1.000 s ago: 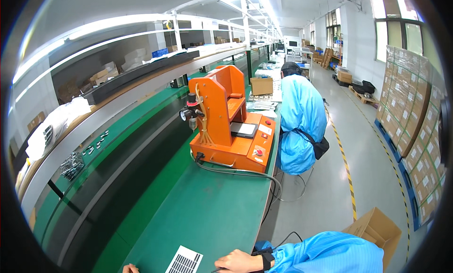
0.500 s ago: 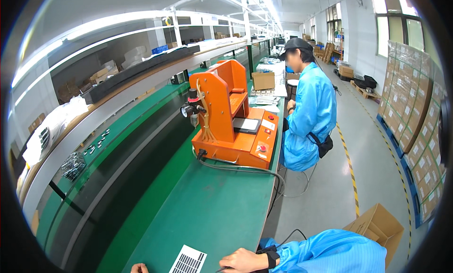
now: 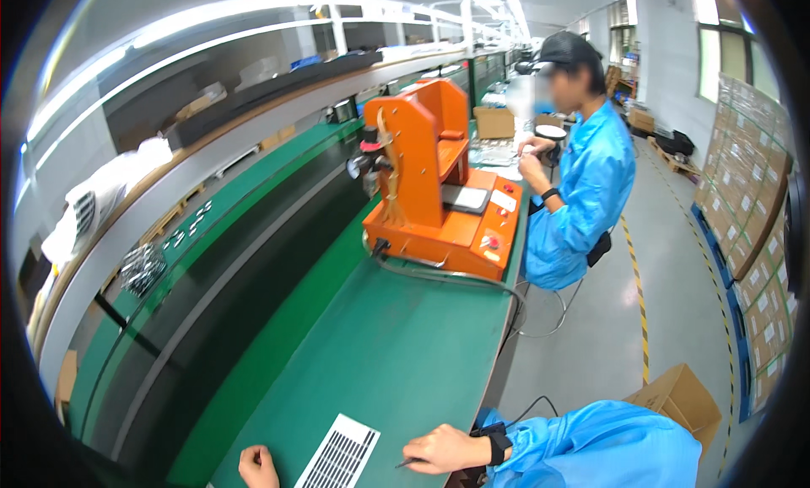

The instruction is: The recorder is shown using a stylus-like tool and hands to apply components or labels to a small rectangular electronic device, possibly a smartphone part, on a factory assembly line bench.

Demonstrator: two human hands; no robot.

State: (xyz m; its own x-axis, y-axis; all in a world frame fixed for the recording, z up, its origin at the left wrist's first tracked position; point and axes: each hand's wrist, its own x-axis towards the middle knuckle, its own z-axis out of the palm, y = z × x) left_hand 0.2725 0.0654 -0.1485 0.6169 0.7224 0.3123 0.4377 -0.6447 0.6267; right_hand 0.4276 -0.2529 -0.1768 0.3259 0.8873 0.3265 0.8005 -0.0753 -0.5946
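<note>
Right hand (image 3: 442, 447) pinches a slim dark tool (image 3: 409, 463); just left of the grip lies a white rectangular sheet of black strips (image 3: 339, 454), any writing unreadable; farther left, the left hand (image 3: 259, 467) curls, its hold unclear.

black-barred white sheet (image 3: 339, 454), green tabletop (image 3: 396, 345), orange machine (image 3: 424, 188)

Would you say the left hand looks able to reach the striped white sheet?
Probably yes: the left hand is close beside the striped white sheet, with only green bench showing between them.
</note>
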